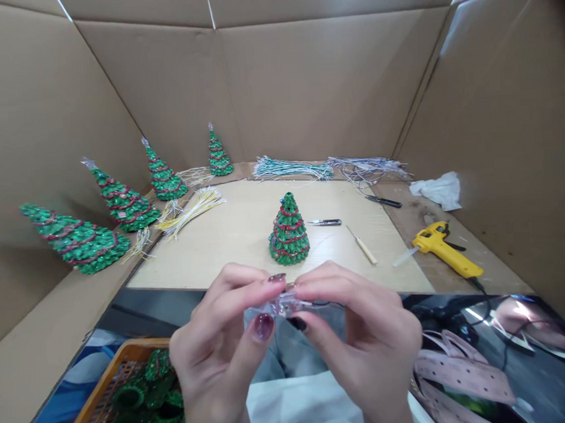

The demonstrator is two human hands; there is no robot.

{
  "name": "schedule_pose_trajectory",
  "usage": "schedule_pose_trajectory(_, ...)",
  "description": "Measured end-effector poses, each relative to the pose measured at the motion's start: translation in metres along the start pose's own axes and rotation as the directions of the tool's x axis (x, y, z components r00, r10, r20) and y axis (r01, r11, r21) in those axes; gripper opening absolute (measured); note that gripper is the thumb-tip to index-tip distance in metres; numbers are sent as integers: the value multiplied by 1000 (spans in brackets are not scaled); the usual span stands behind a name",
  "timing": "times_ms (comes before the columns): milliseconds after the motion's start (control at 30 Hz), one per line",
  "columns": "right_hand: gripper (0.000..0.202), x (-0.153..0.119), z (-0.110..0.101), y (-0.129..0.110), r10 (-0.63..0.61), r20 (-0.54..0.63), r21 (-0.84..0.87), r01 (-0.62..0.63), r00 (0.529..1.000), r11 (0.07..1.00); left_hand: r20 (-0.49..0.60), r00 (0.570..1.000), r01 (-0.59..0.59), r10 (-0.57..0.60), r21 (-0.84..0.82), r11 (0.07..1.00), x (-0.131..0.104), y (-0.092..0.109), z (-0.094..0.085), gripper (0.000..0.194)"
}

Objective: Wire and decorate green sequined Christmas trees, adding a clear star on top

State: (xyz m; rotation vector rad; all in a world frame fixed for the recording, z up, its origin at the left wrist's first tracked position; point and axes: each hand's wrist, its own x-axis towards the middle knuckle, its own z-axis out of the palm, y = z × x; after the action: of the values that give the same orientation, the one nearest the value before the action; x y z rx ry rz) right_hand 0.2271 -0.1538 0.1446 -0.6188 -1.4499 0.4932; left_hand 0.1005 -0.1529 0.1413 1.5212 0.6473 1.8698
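My left hand (223, 343) and my right hand (352, 335) meet in front of the table edge. Between their fingertips they pinch a small clear plastic piece (282, 303), which resembles the clear toppers on the trees at the left. Fingers cover much of it. A dark thin wire (327, 304) seems to run beside it at my right fingers. Just beyond stands a green Christmas tree ornament (289, 233) with red garland and a bare tip, upright and apart from my hands.
Several trees (123, 199) line the left. Yellow-white wires (191, 212) and green-white wires (289, 168) lie in bundles. To the right are snips (326, 222), an awl (362, 248), a black-handled tool (384, 201) and a yellow glue gun (447, 249). An orange basket (90, 402) holds more trees, lower left.
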Motion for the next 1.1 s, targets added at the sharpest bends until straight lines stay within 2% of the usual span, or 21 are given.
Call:
schedule_pose_trajectory(200, 22, -3, 0, 1, -80, -49, -64, 76, 996, 995, 15, 999, 31, -30, -29, 999, 0, -4, 0, 20)
schedule_pose_trajectory(433, 22, -3, 0, -4, -145, -10, -184, 141, 989, 973, 8, 998, 64, -65, 26, 998, 0, -4, -3, 12)
schedule_pose_trajectory(600, 21, -3, 2, -5, -166, -4, -172, 163, 986, 972, -3, 998, 59, -59, 11, 998, 1, -4, -2, 8)
schedule_pose_trajectory(900, 26, -5, 3, -4, -125, 19, -141, 126, 992, 982, -74, 996, 55, -59, -56, 997, 1, -4, -3, 7)
schedule_pose_trajectory(1100, 18, -4, 7, -5, -112, -17, -78, 111, 994, 991, -69, 996, 49, -51, -40, 998, -1, -3, -1, 6)
